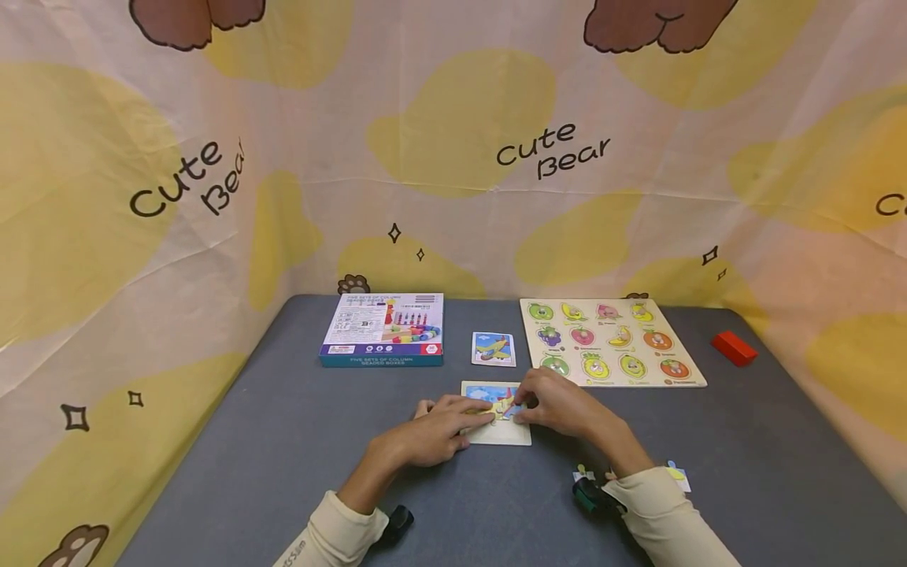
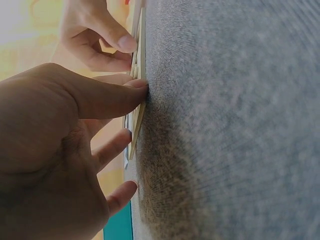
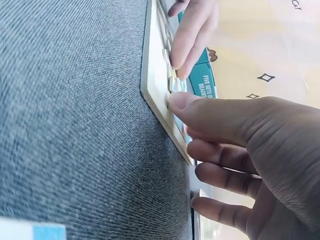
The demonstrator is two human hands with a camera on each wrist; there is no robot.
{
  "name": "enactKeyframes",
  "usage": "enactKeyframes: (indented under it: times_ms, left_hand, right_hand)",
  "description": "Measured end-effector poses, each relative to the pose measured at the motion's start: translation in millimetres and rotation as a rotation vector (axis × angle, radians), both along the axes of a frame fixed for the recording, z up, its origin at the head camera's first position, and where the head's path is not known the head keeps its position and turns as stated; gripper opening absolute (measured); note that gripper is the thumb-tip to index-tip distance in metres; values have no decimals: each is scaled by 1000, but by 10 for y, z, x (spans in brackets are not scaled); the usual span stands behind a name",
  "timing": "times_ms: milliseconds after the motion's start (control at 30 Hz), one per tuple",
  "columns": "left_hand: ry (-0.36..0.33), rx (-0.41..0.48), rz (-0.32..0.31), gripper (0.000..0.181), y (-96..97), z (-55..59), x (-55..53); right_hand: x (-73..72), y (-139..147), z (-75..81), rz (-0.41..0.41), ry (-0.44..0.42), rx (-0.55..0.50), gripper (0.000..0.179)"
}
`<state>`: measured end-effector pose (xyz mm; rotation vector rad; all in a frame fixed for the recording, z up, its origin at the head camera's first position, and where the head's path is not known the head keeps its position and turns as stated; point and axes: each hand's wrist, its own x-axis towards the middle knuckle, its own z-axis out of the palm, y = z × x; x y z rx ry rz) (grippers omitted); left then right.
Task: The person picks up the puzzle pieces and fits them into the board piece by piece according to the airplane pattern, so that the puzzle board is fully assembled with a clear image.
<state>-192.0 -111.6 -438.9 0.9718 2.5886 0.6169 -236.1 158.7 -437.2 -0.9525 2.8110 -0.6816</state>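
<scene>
A small puzzle board [image 1: 496,434] lies flat on the grey table, its upper part filled with airplane picture pieces [image 1: 483,391] and its near part bare. My left hand [image 1: 434,435] rests on the board's left side, fairly straight fingers pressing on the pieces. In the left wrist view, its thumb [image 2: 117,97] touches the board's edge. At the right side, my right hand [image 1: 563,403] pinches a puzzle piece against the board between thumb and index finger. Its thumb [image 3: 186,106] touches down in the right wrist view; the fingers mostly hide that piece.
Behind the board lies a card with the airplane picture [image 1: 494,349]. A boxed bead set [image 1: 383,331] stands back left, a fruit board [image 1: 613,342] back right, beside a red block [image 1: 734,348]. Loose puzzle pieces [image 1: 678,476] lie by my right forearm, which partly covers them.
</scene>
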Motion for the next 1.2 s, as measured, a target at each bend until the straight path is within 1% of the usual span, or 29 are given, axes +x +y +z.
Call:
enactKeyframes:
  times_ms: [167, 300, 400, 733, 1067, 1200]
  left_hand:
    - [-2, 6, -3, 54, -6, 9, 15]
    - [5, 9, -6, 53, -4, 8, 14]
    - [13, 11, -10, 53, -4, 3, 14]
    - [13, 9, -14, 54, -11, -4, 6]
    - [18, 2, -12, 53, 0, 7, 3]
    - [18, -3, -9, 54, 0, 11, 6]
  right_hand:
    - [11, -6, -4, 40, 8, -28, 21]
    - [8, -11, -19, 83, 18, -41, 19]
    - [4, -23, -26, 90, 15, -43, 17]
    - [17, -58, -20, 52, -18, -36, 20]
    - [56, -86, -4, -2, 7, 2, 21]
    - [71, -97, 4, -11, 19, 19, 20]
